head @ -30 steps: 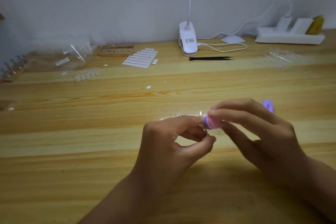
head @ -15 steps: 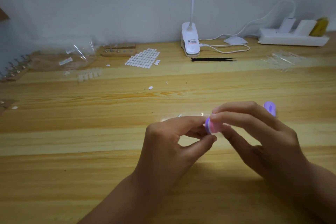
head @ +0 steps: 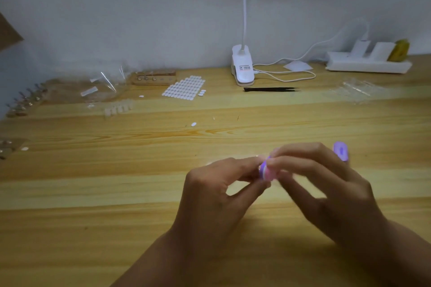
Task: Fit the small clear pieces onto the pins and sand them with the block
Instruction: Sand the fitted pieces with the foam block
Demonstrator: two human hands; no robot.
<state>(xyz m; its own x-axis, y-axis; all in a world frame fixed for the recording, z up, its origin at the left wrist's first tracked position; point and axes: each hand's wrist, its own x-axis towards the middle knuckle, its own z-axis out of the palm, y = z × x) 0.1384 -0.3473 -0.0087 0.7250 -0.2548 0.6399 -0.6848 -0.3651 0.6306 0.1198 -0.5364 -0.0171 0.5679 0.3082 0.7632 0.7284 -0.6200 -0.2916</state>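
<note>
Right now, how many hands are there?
2. The left hand is at centre, fingertips pinched against the purple block; what it pinches is too blurred to tell. The right hand is beside it, gripping that block.

A small craft workbench: wooden table (head: 93,193), clip lamp (head: 242,70), tweezers (head: 270,89), power strip (head: 368,65).

Dim, flat indoor light w/ a greyish cast. Soft shadow falls on the wooden table (head: 93,228) under the forearms, bottom centre-right. Small pale glare patch mid-frame by the fingertips. Left hand (head: 210,196) & right hand (head: 331,196) slightly motion-blurred. Far-left clutter hazy, out of focus. Table's back edge bows from wide-angle distortion.
</note>
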